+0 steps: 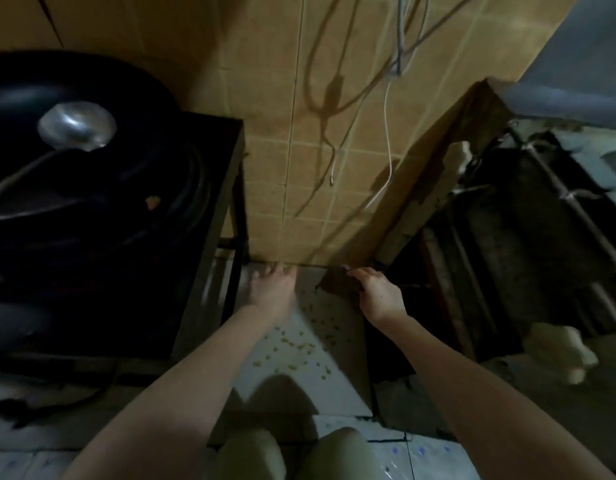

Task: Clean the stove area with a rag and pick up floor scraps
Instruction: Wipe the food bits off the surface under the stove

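Several small yellowish scraps (299,344) lie scattered on the pale floor tile (341,382) between my arms. My left hand (270,289) is blurred, low on the floor where the tile meets the tan wall, fingers spread and holding nothing I can see. My right hand (377,294) grips the edge of a dark brown rag-like piece (337,284) lying on the floor by the wall. The black stove (182,258) stands at the left with a dark wok (74,161) and a metal ladle (76,124) on it. A small scrap (152,201) sits on the stove top.
Cables (388,140) hang down the tiled wall ahead. A dark, cluttered shelf or rack (500,258) fills the right side, with a pale crumpled object (559,348) on it. My knees (296,452) are at the bottom. Floor room is a narrow strip between the stove and the rack.
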`<action>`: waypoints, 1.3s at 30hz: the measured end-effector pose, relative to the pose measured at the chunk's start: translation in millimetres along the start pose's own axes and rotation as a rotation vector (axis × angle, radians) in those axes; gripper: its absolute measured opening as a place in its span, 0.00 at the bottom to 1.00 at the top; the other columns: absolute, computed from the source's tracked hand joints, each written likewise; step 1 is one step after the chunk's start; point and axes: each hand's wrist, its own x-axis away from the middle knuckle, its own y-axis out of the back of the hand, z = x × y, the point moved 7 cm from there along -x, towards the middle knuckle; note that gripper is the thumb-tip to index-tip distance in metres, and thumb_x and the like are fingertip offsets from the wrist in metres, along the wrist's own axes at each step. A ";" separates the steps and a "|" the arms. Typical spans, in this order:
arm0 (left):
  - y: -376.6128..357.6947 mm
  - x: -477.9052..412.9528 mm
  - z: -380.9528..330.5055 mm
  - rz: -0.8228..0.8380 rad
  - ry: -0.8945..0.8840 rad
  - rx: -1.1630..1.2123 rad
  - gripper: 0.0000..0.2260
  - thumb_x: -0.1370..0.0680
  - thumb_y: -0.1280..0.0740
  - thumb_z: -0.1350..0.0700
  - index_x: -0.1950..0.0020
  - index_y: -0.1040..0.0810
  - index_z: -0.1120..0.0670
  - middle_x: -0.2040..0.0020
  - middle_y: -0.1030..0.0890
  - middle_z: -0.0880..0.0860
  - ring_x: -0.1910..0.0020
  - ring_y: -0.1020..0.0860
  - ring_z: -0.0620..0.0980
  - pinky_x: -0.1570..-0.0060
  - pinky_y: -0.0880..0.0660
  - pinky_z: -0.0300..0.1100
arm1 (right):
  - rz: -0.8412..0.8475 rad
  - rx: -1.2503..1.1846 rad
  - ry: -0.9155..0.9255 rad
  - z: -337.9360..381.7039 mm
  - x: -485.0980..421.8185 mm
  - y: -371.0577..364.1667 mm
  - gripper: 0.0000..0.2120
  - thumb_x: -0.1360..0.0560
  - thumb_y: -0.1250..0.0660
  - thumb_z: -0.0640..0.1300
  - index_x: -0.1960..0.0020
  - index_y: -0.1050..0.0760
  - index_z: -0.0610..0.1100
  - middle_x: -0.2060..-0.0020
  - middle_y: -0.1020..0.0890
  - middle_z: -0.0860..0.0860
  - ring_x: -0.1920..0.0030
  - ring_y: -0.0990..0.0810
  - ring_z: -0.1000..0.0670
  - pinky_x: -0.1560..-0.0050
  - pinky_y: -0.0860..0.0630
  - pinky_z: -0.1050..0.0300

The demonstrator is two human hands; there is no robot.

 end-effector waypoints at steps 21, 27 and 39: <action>-311.4 -193.2 71.6 -0.193 0.033 -0.022 0.13 0.22 0.42 0.59 0.37 0.30 0.54 0.42 0.26 0.55 0.45 0.26 0.56 0.44 0.27 0.52 | -0.083 -0.536 -0.074 -118.4 -157.5 -340.6 0.18 0.24 0.38 0.35 0.34 0.28 0.41 0.39 0.23 0.43 0.38 0.25 0.42 0.37 0.30 0.53; -350.4 -232.2 91.6 -0.212 0.068 0.073 0.11 0.21 0.45 0.60 0.40 0.30 0.55 0.43 0.27 0.57 0.46 0.27 0.56 0.45 0.28 0.53 | -0.050 -0.562 -0.045 -132.7 -197.2 -390.6 0.19 0.24 0.38 0.37 0.33 0.28 0.44 0.38 0.23 0.44 0.38 0.25 0.43 0.36 0.29 0.48; -388.8 -271.9 126.5 -0.354 0.148 0.069 0.13 0.23 0.40 0.57 0.38 0.30 0.54 0.45 0.25 0.55 0.48 0.26 0.54 0.48 0.27 0.49 | -0.150 -0.593 0.077 -103.5 -257.4 -423.5 0.18 0.24 0.37 0.37 0.35 0.26 0.48 0.41 0.21 0.49 0.41 0.24 0.49 0.42 0.29 0.58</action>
